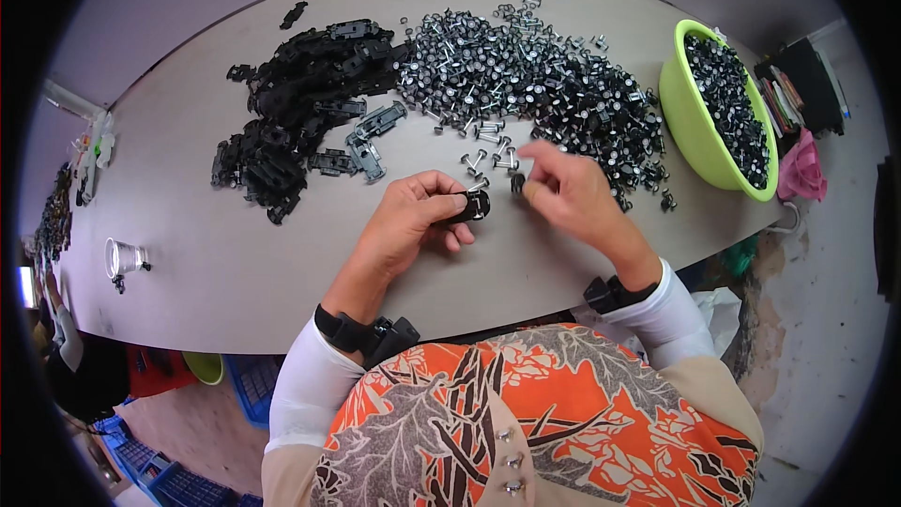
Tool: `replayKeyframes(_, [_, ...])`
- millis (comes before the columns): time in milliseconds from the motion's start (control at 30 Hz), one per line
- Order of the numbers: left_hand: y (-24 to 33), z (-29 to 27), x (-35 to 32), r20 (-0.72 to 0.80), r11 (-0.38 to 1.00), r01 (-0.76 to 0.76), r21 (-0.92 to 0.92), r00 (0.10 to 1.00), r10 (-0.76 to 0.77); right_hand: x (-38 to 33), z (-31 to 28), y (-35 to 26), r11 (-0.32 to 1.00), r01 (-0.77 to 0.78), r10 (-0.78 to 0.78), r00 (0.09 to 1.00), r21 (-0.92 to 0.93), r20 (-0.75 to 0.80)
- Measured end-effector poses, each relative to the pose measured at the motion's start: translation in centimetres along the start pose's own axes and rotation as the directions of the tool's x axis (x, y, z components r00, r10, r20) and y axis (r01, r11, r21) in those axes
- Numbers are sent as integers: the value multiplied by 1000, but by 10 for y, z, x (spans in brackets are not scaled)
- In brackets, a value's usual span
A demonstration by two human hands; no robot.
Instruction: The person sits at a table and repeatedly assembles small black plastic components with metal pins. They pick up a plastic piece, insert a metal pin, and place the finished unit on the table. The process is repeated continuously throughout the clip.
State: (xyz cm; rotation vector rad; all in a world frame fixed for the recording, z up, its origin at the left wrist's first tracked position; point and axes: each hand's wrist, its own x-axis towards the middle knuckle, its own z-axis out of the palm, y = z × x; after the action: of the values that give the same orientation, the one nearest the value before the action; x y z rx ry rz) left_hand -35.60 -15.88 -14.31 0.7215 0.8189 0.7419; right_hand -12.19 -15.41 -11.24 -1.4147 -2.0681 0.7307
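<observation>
Standing here, I see the person at the desk [263,286] with one piece partway along: the left hand [413,213] has its grip closed on a black toy car base [474,210], held up at the near middle of the desk, and a silver axle [479,186] shows at its far edge, though I can't tell whether it is seated. The right hand [571,190] is just beside it, fingers bent and blurred; a small black wheel [517,185] shows at the fingertips, but I cannot tell whether that grip is closed on it. By my reckoning there's plenty left. A big heap of black bases [300,84] lies on the far left, a few greyer bases [380,120] at its near side, and a wide spread of wheel pairs [488,66] lies to the right, a handful scattered toward the hands. The lime tub [685,127] on the right is full of similar dark parts. I can't pick out any base with all its wheels on, so how many are done I can't say.
</observation>
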Motion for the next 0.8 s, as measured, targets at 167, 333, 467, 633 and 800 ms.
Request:
replayKeyframes(167, [2, 3, 0, -8, 1000, 11, 16, 1000, -11, -27, -1, 4, 976, -68, 84, 994, -206, 71])
replayKeyframes(333, [1, 0, -1, -7, 998, 22, 57, 1000, -22, -32, -16, -1, 961, -72, 116, 981, -267, 155])
replayKeyframes(467, [3, 2, -2, 5, 997, 65, 47, 998, -66, -29, -18, 14, 965, 177, -163, 983, -195, 83])
replayKeyframes(633, [3, -1, -2, 88, 988, 100, -119, 992, -90, -24, -7, 23, 959, 269, -253, 954, -90, 158])
replayKeyframes(800, [2, -3, -1, 84, 987, 93, -132, 993, -82, -19, -1, 9, 954, 240, -214, 964, -177, 155])
